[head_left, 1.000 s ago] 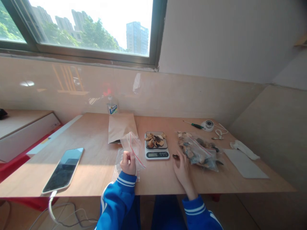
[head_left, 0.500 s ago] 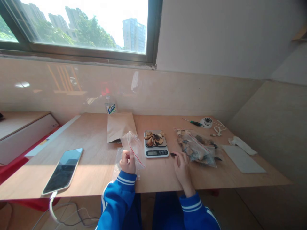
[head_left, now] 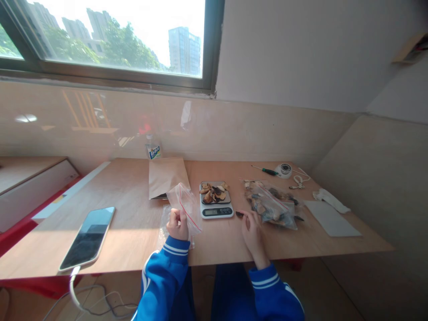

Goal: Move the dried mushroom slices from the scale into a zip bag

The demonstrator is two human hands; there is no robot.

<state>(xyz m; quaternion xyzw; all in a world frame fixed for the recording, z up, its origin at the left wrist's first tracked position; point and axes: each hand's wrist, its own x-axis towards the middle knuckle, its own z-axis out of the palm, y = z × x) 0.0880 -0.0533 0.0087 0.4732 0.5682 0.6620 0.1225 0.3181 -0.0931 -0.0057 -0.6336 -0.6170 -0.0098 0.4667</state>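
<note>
Zip bag (head_left: pixel 184 203) (pinched, left hand (head_left: pixel 177 225))

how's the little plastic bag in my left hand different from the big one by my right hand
The small bag looks empty and is held up by the left hand; the large bag is full of dried pieces and lies flat on the table. Both are clear with a red zip strip.

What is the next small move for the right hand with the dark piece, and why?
Probably carry the dark piece to the scale. The right hand pinches it just beside the scale, where similar dried slices already lie, while the left hand holds up a small zip bag.
</note>
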